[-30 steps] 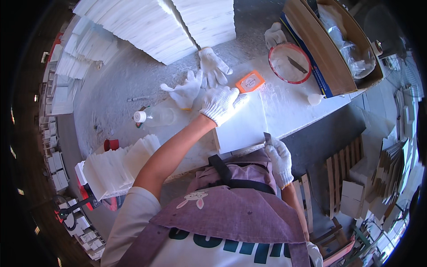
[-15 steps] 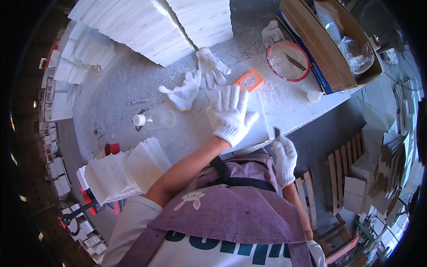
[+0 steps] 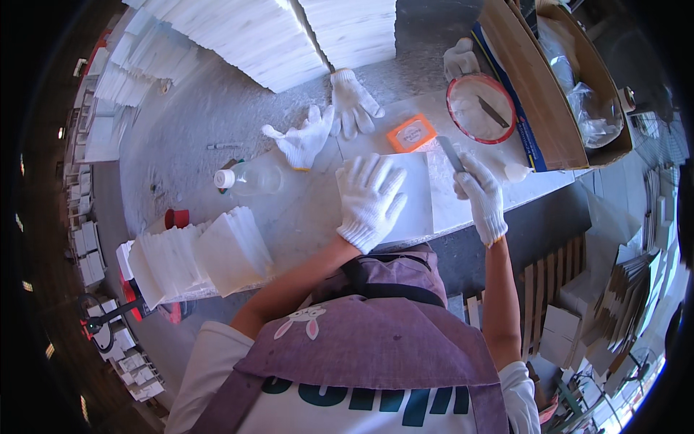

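White tile: lies flat on the tabletop point(image 3: 195, 148), close to its near edge, its right part bare point(image 3: 413, 199) and its left part under a palm
Left hand: gloved point(image 3: 369, 199), palm down on the tile, fingers slightly fanned, its grip clasping nothing
Right hand: gloved point(image 3: 479, 192), just beyond the tile's right side, its grip wrapped around a flat grey blade
Grey blade: points up and away point(image 3: 450, 152), its tip near the orange box point(image 3: 411, 133); whether the two touch cannot be told
Work on the tile: judged to be midway or paused, since one palm steadies it while the blade stands off its face; no finished mark can be made out
Other tiles: a tall stack point(image 3: 238, 40) at the far side and a leaning row point(image 3: 235, 249) at the left; which are done and which are left, the view does not show
Red-rimmed bowl: its rim point(image 3: 449, 108) circles white paste with a spatula point(image 3: 493, 112) resting in it, untouched by either hand
Loose gloves: one point(image 3: 354, 105) beside another point(image 3: 303, 141), beyond the tile
Since half a second ago: the right hand has risen from beside the waist to the tile's right side, carrying the blade up; the left palm has stayed on the tile but sits further left, baring more of its right part
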Demonstrator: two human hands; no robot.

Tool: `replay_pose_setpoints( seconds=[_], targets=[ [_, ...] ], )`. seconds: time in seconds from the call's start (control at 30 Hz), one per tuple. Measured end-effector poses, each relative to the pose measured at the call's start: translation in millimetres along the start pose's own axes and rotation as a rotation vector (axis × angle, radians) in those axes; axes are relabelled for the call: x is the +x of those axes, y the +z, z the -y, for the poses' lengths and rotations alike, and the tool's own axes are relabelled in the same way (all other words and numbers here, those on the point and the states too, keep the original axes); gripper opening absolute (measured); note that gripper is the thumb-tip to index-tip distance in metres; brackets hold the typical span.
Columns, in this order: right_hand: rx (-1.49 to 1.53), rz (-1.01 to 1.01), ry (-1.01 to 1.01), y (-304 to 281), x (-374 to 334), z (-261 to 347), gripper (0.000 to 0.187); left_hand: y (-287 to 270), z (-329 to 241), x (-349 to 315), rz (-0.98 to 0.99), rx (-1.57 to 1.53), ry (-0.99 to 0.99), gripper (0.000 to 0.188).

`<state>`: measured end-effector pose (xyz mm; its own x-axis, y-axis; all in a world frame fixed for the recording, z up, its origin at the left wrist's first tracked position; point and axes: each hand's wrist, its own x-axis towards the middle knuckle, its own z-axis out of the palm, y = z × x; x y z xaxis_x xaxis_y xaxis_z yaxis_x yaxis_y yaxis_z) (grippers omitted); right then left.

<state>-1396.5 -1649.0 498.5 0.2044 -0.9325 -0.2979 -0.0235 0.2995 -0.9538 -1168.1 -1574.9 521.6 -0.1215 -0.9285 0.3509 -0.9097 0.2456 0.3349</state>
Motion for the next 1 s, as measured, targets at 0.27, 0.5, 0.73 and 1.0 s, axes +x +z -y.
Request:
replay_pose_setpoints(
  seconds=[0.27,0.5,0.73,1.0],
  targets=[
    [-0.266,0.291,0.005,13.0,60.8,9.2,0.029,14.5,12.6,-19.3,0.049,0.071,-0.01,0.038],
    [-0.361,0.365,-0.021,20.0,70.3,17.1,0.028,11.2,11.1,-15.6,0.048,0.046,0.0,0.038],
    [-0.555,0.388,-0.193,20.4,64.4,21.0,0.025,9.6,11.3,-14.2,0.057,0.05,0.002,0.038],
    [-0.663,0.378,-0.313,24.9,58.5,27.1,0.026,7.2,8.8,-11.8,0.013,0.029,0.002,0.04]
  ],
)
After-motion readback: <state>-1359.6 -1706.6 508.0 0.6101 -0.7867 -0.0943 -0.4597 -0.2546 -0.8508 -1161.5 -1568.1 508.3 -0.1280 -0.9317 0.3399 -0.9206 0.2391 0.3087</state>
